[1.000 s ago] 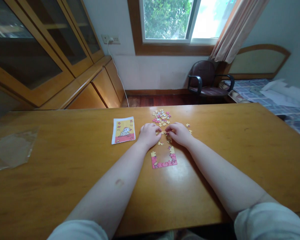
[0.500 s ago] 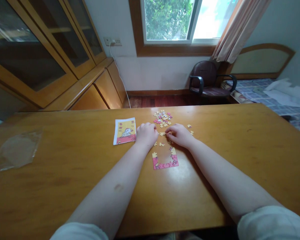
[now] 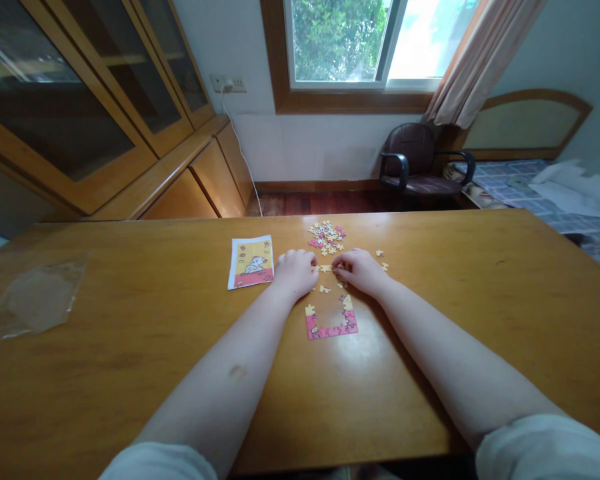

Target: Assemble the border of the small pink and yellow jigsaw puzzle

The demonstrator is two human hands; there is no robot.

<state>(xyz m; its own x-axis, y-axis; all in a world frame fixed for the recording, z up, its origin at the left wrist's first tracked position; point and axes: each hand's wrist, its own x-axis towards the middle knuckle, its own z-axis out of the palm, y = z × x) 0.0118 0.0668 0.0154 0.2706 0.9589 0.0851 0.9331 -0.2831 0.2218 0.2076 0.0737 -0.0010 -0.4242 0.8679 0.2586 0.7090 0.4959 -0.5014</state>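
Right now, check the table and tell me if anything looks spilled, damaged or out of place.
Nothing looks spilled or damaged. Slightly out of place: two jigsaw pieces lie just beyond the right hand, apart from the loose-piece pile. The picture card also sits a little askew to the far edge of the table.

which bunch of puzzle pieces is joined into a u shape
The pink-and-yellow partial frame, closest to the camera: it is interlocked along three sides, whereas the far pile lies jumbled.
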